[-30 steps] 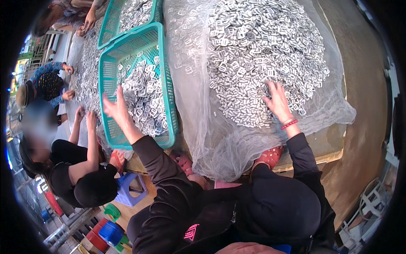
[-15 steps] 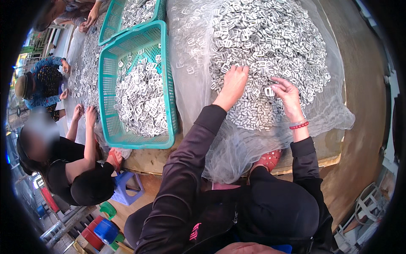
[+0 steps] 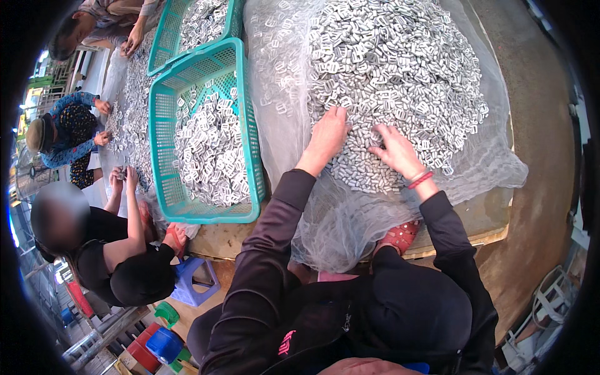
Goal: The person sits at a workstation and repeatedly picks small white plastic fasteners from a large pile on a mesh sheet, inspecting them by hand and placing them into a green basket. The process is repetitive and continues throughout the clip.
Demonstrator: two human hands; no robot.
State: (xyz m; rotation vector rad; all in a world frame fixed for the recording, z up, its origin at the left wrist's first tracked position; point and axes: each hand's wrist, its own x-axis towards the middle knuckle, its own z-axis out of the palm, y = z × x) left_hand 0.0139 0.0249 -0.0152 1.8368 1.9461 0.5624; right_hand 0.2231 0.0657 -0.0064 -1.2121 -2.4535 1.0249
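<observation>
A big heap of small silvery metal buckles (image 3: 400,69) lies on a sheet of white mesh netting (image 3: 281,94) spread over a wooden table. My left hand (image 3: 327,134) rests palm down on the near edge of the heap, fingers spread among the pieces. My right hand (image 3: 395,150), with a red band at the wrist, lies flat on the buckles just beside it. Both arms wear dark sleeves. Whether either hand grips any pieces is hidden.
A teal plastic basket (image 3: 164,131) partly filled with buckles stands left of the netting, a second one (image 3: 167,37) behind it. Three other people work at the left side over more buckles. Small plastic stools (image 3: 197,278) stand on the floor below the table edge.
My left hand has swung from the teal basket across to the heap and now lies beside my right hand. My right hand has slid slightly nearer along the pile.
</observation>
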